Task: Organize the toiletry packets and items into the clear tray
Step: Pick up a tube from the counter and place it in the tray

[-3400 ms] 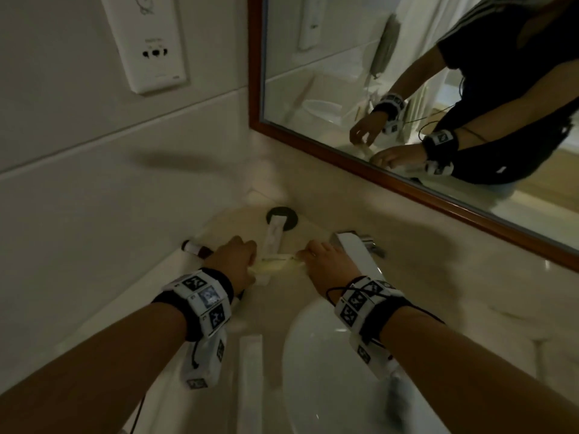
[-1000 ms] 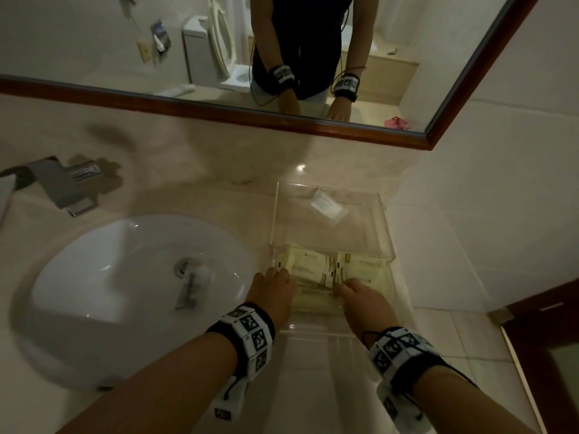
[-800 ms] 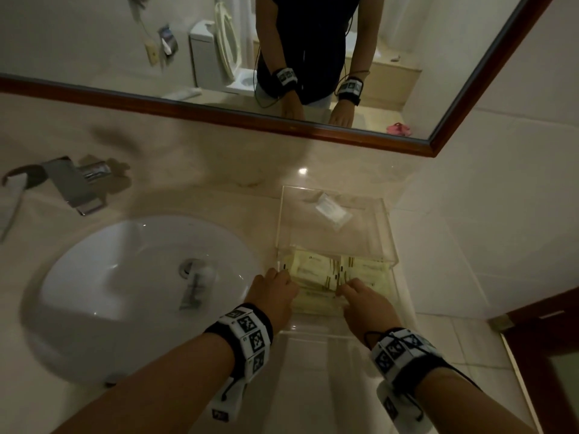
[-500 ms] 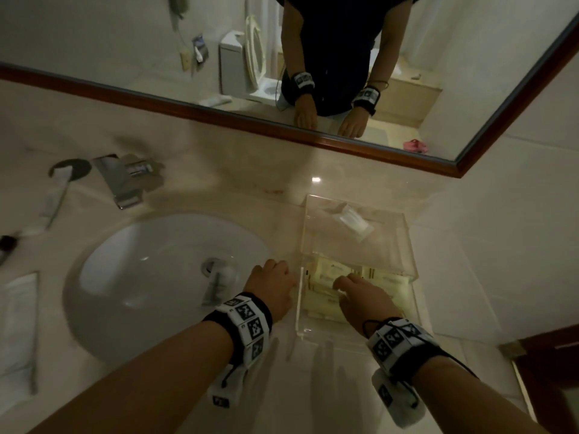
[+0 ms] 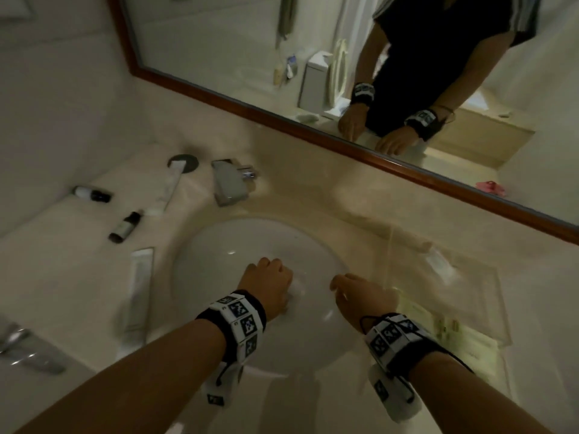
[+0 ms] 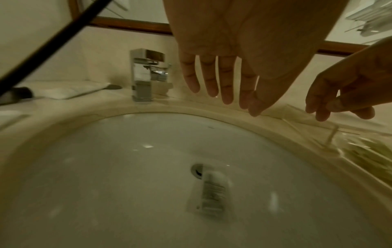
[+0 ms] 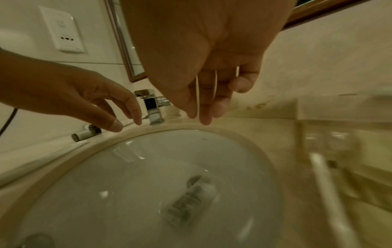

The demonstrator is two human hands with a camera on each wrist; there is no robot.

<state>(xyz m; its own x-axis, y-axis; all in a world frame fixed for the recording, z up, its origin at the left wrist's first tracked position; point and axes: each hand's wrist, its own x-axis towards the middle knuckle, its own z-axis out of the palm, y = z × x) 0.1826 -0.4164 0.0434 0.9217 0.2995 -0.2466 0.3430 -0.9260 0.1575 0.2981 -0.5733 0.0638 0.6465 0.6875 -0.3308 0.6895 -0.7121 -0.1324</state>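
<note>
Below both hands, down in the white sink, a small tube lies by the drain, and this looks like the nearest loose item. The left hand hangs almost directly over it, fingers straight and spread, holding nothing; the right hand hangs just to the right, above the sink's right rim, fingers loosely bent and also empty. The tube's long axis runs roughly near to far, one end at the drain and the other toward the person, so the left hand is the closer one and would need to drop nearly straight down. On the tabletop to the right of the sink stands the clear tray, touching or just beside the rim; pale yellow packets lie in its near part and one small clear packet in its far part. More items wait on the left side, well apart from the tray: a long white packet beside the sink, two little dark-capped bottles farther back, and a long white tube reaching toward the tap. The sink tube carries a block of printed text, but it is blurred and I cannot read it; the packets' print is likewise too small and smeared to make out, and no brand is legible anywhere.
</note>
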